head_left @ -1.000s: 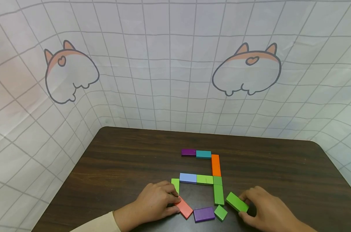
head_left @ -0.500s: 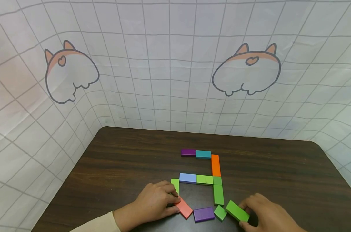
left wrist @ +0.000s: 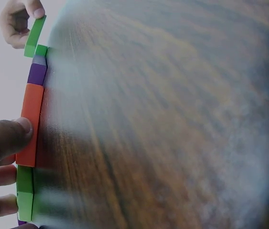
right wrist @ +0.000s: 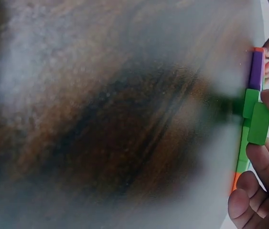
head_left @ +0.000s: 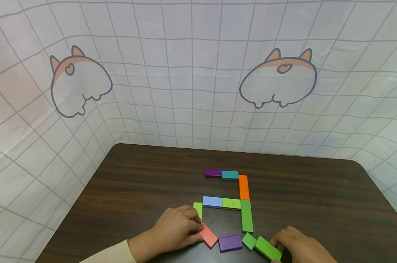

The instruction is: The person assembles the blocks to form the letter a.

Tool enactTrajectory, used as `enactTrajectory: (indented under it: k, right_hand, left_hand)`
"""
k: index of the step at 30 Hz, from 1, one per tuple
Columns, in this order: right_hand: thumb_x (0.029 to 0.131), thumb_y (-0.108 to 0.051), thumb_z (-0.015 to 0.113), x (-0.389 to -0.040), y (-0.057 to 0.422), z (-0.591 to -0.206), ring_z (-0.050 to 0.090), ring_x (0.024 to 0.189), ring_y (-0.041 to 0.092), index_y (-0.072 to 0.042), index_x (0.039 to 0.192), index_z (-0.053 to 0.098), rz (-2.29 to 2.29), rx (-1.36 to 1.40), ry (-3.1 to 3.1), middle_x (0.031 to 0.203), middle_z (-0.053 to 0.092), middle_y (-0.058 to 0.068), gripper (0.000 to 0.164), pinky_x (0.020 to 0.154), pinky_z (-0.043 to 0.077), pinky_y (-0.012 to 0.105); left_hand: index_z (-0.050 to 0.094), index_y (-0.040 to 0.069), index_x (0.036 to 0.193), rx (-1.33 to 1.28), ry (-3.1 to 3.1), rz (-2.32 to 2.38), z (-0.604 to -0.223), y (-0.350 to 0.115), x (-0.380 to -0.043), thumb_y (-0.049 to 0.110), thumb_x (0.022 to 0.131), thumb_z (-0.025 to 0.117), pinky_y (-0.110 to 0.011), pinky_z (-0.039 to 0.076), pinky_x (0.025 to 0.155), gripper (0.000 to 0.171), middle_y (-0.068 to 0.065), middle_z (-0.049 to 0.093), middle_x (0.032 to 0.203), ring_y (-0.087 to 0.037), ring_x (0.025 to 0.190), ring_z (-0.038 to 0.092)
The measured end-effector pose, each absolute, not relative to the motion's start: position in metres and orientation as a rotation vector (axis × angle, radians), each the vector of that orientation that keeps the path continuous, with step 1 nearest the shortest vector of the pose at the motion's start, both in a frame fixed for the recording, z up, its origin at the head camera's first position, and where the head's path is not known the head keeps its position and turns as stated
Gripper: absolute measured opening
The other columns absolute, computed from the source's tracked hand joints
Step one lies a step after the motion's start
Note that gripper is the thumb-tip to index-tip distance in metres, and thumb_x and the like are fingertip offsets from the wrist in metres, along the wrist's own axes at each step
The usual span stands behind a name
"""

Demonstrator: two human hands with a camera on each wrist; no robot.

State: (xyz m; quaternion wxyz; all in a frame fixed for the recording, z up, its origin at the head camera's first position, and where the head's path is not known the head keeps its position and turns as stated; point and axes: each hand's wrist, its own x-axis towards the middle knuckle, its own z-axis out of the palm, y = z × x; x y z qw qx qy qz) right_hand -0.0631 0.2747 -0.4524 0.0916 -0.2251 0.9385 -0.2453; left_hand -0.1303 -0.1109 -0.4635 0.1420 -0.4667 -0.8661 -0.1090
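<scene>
In the head view my left hand (head_left: 175,228) holds a coral block (head_left: 208,235) by its upper left end. The left wrist view has the thumb on that block's (left wrist: 30,124) side, the other fingers partly hidden behind. My right hand (head_left: 301,244) pinches a long green block (head_left: 268,248) between thumb and index finger, plain in the right wrist view (right wrist: 258,124). The held green block lies slanted beside a small green block (head_left: 249,241). Between that one and the coral block is a purple block (head_left: 230,243).
A green upright block (head_left: 247,221), a small green piece (head_left: 246,204), and an orange block (head_left: 243,187) form a column. Yellow-green (head_left: 231,203) and light blue (head_left: 212,202) blocks run left. Teal (head_left: 230,175) and dark purple (head_left: 213,173) blocks lie farther back on the brown table (head_left: 146,175).
My right hand has brought the long green block toward the front edge, from beside the green column down alongside the small green block. The left hand and the coral block have stayed still.
</scene>
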Motion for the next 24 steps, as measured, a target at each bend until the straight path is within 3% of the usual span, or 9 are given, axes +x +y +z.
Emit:
enactTrajectory:
  k: [7,24]
  right_hand:
    - [0.076,-0.066,0.081,-0.0642,0.2806,-0.4546,0.045,0.081,-0.004,-0.031,0.105,0.068,-0.734,-0.734,2.750,0.092,0.049,-0.025,0.047,0.058,0.044,0.023]
    - [0.077,-0.066,0.080,-0.0666,0.2766,-0.4606,0.045,0.081,-0.004,-0.033,0.104,0.068,-0.728,-0.728,2.696,0.092,0.049,-0.025,0.044,0.058,0.043,0.024]
  left_hand:
    - [0.084,0.030,0.099,-1.347,-2.524,-0.316,-0.4629,-0.1116,-0.1303,0.045,0.086,0.081,-0.022,0.049,0.058,0.020,0.015,0.066,0.098,-0.005,0.093,0.061]
    - [0.083,0.030,0.099,-1.342,-2.503,-0.320,-0.4638,-0.1119,-0.1302,0.046,0.086,0.081,-0.023,0.050,0.059,0.021,0.015,0.066,0.098,-0.005,0.094,0.062]
